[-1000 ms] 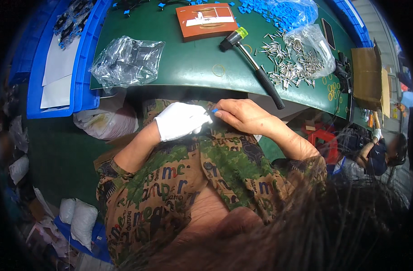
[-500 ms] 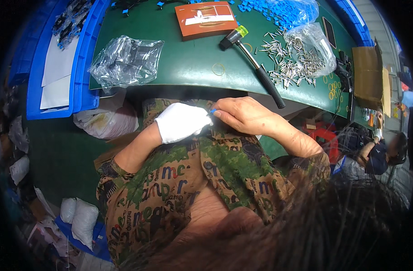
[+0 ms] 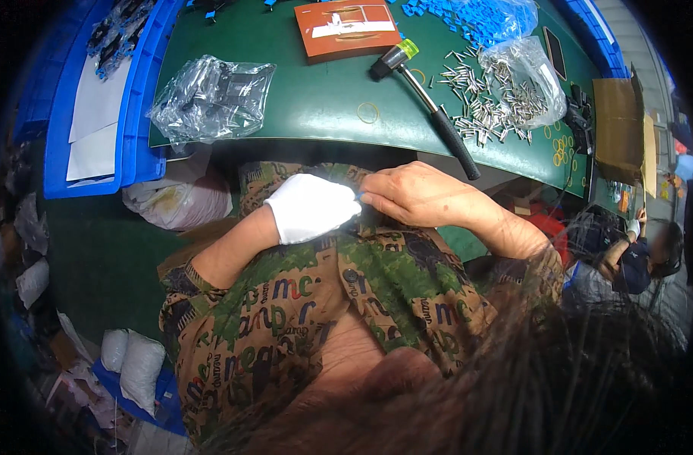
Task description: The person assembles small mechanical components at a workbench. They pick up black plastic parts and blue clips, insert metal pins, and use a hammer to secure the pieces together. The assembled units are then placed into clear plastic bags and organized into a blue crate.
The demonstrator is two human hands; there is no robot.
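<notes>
In front of my lap, below the table's near edge, my two hands meet. My left hand [image 3: 312, 208], in a white glove, is closed with its fingers turned inward; whatever it grips is hidden. My bare right hand [image 3: 416, 194] pinches a small blue piece [image 3: 359, 196] between thumb and forefinger, right against the gloved fingertips. Only a sliver of the blue piece shows, so its full shape is hidden.
On the green table [image 3: 308, 106] lie a mallet [image 3: 430, 102], a heap of metal pins [image 3: 479, 102], blue pieces [image 3: 467, 19], an orange-brown box [image 3: 346, 45] and a clear bag of black parts [image 3: 214, 98]. A blue tray [image 3: 138, 114] stands left. A co-worker [image 3: 634, 258] sits far right.
My right hand's fingertips have closed in on the gloved hand, and less of the blue piece shows. My left hand has shifted slightly right.
</notes>
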